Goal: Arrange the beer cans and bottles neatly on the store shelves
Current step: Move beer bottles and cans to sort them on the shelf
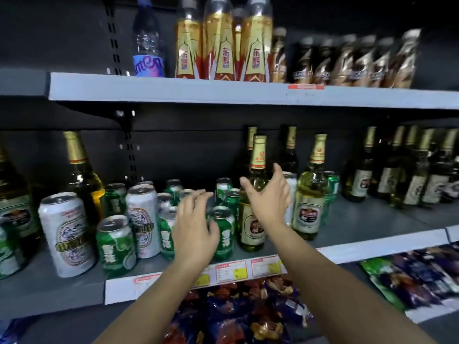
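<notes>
On the middle grey shelf (74, 289) stand several green beer cans (115, 247) and white beer cans (65, 234), mixed with green glass beer bottles. My left hand (195, 227) hovers open, fingers spread, over a green can (223, 234) near the shelf front. My right hand (269, 197) is open, its thumb and fingers on either side of a gold-necked beer bottle (255, 170) without closing on it. A second similar bottle (310, 194) stands just to the right. Part of that first bottle's body is hidden behind my right hand.
The upper shelf (223, 91) carries a water bottle (149, 43), tall yellow drink bottles (221, 43) and dark packs (352, 63). Dark bottles (407, 170) crowd the middle shelf's right end. Snack bags (248, 311) lie on the shelf below, behind price labels (231, 270).
</notes>
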The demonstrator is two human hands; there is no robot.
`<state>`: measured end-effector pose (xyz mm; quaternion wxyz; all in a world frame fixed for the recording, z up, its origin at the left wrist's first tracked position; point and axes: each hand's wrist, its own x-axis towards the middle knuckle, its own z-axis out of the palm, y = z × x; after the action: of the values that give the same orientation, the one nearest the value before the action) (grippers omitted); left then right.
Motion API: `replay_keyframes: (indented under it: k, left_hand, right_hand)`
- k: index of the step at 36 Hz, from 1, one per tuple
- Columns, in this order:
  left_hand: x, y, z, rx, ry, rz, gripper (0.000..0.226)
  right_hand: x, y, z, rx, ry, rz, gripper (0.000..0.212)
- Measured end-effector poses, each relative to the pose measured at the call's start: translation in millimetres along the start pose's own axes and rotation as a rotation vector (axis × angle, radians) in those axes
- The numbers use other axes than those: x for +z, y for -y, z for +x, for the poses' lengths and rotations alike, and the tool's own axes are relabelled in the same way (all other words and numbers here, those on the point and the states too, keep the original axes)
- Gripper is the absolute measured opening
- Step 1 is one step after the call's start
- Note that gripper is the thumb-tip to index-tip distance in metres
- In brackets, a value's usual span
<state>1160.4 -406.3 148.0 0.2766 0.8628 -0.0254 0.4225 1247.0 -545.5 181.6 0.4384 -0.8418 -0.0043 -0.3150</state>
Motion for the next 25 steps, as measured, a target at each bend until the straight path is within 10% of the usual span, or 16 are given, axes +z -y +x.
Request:
replay_keyframes:
  k: [5,15,25]
  left_hand:
    - [26.8,-25.7,-6.3,-0.013,0.082,-0.089,0.052]
    - [83.1,-83.4,-11.4,-0.203,0.251,-0.241,0.093]
    - [165.7,-200.3,-25.5,-0.263,0.308,-0.379,0.074]
  right_hand:
    - [-3.3,-16.3,11.8,0.043,0.318,0.025,0.085]
    - [-63.3,-49.3,-13.1,-0.223,0.087,0.075,0.073]
    - [-172.7,-119.4,27.4,-0.169,0.045,0.128,0.074]
